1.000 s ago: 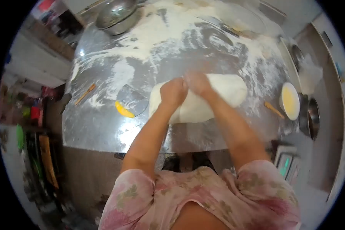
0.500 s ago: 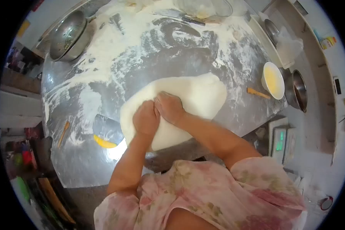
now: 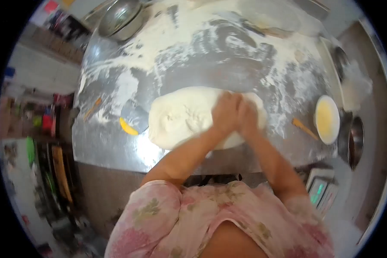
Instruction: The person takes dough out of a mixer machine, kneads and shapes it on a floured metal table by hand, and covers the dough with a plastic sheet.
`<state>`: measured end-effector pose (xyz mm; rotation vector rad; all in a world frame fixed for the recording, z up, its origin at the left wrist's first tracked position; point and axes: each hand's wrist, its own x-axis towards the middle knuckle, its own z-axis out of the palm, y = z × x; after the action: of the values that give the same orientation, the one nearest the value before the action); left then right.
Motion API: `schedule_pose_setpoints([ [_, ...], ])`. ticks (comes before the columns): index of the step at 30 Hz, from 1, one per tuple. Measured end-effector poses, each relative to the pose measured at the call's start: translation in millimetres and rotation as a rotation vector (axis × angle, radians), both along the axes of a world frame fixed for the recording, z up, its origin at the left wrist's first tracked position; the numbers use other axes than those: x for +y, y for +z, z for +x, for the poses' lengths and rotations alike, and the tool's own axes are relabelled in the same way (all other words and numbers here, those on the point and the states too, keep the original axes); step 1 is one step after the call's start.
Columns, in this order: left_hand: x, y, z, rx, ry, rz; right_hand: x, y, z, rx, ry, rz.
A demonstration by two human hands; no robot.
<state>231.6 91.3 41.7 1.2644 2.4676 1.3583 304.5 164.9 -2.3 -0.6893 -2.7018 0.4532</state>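
A large white slab of dough (image 3: 180, 120) lies on the floured metal table (image 3: 112, 150) in front of me. My left hand (image 3: 225, 114) and my right hand (image 3: 247, 115) press side by side into its right part. Both look closed into fists, knuckles down, though slight blur and the dough hide the fingertips. Dents from pressing mark the dough's left and middle. Close to its left edge lies a dough scraper with a yellow handle (image 3: 128, 127).
On the right stand a white bowl (image 3: 327, 120) of yellow stuff, a metal bowl (image 3: 356, 142) and a lit scale (image 3: 321, 193). A small wooden tool (image 3: 304, 129) lies near the white bowl. Nested metal bowls (image 3: 121, 21) sit at the back left; a wooden stick (image 3: 92, 108) is at left.
Both fists have moved from the dough's left-middle to its right part. The dough now looks longer sideways, with dents on the left. My view has shifted and turned.
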Motion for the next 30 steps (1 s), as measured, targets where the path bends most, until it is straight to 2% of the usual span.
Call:
schedule_pose_setpoints([
  [1,-10.4,-8.1,10.2,0.011,-0.109,0.053,-22.9,25.9,15.3,0.063,-0.022,-0.032],
  [3,-17.1,-12.4,17.8,-0.006,-0.209,0.085,-31.4,23.3,29.5,0.099,-0.035,-0.104],
  [5,5.6,-14.7,2.6,0.089,-0.188,0.124,-7.7,19.3,12.4,0.175,-0.027,-0.098],
  [7,30.3,-22.2,-8.8,0.146,-0.165,0.13,20.2,5.5,2.3,0.108,0.003,0.105],
  [10,46.0,-22.7,-17.4,0.145,-0.104,0.111,33.2,11.1,-11.4,0.152,-0.004,0.08],
  [13,34.7,-22.5,-17.5,0.07,-0.134,0.043,35.9,2.3,-6.9,0.054,0.032,-0.025],
  [15,13.0,7.2,-37.8,0.125,-0.166,0.119,31.2,13.4,-19.4,0.09,0.015,-0.069],
  [16,-1.8,11.0,-63.5,0.262,-0.079,0.128,27.1,25.0,-27.9,0.147,-0.012,-0.075],
  [17,-18.7,12.8,-89.3,0.392,0.007,0.131,17.3,36.2,-42.4,0.218,0.074,-0.036],
  [18,-45.4,30.3,-100.7,0.38,0.171,0.144,1.0,48.4,-59.3,0.281,0.155,0.003],
  [19,-74.0,25.0,-118.9,0.356,0.285,-0.064,-16.8,58.7,-78.0,0.234,0.214,-0.031],
  [21,-120.3,5.4,-122.5,0.239,0.405,-0.297,-58.4,70.7,-106.7,0.167,0.33,-0.133],
  [23,-149.9,-9.6,-104.3,0.263,0.34,-0.449,-93.7,56.2,-115.1,0.099,0.427,-0.211],
  [24,-156.8,-18.8,-93.3,0.26,0.36,-0.402,-106.9,40.3,-110.9,0.042,0.462,-0.221],
  [26,-171.8,-18.6,-71.8,0.204,0.369,-0.324,-127.3,41.3,-80.4,0.096,0.505,-0.225],
  [27,-178.9,-14.8,-62.1,0.219,0.343,-0.296,-128.4,41.1,-69.8,0.029,0.512,-0.206],
  [28,-182.6,-10.7,-59.1,0.128,0.307,-0.331,-127.7,37.6,-66.4,-0.039,0.515,-0.187],
  [30,-182.3,-9.5,-64.2,0.109,0.313,-0.34,-126.7,26.3,-80.8,0.031,0.526,-0.16],
])
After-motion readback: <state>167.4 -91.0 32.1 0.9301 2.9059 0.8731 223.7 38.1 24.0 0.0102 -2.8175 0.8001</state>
